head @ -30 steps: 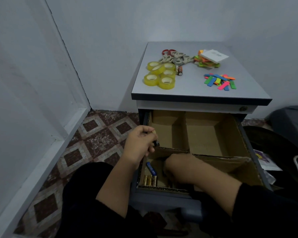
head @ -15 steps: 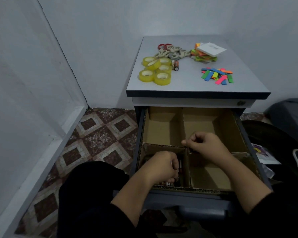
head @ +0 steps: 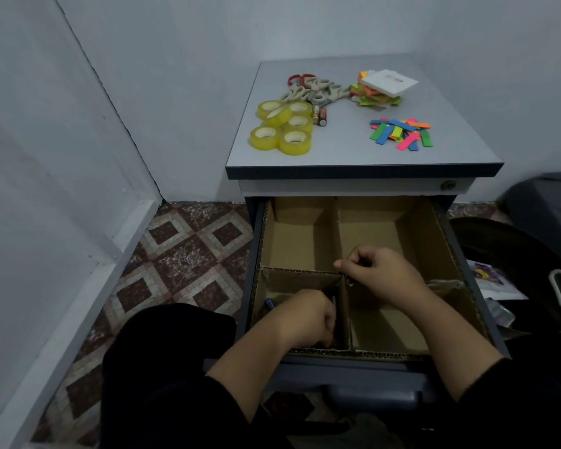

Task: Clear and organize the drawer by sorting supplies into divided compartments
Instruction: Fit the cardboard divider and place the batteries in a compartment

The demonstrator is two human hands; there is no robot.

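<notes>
Hands work inside an open drawer (head: 460, 254) lined with cardboard dividers (head: 343, 306). Left hand (head: 308, 315) reaches into the near-left compartment, fingers curled down among batteries (head: 269, 303); whether its grip holds one cannot be told. Right hand (head: 379, 270) rests where the dividers cross, thumb and fingers pinching the cardboard edge. On the worktop (head: 337, 150) above lie yellow tape rolls (head: 282, 128), scissors (head: 311, 90), two more batteries (head: 320, 115), sticky notes (head: 381, 90) and coloured paper strips (head: 400, 132).
</notes>
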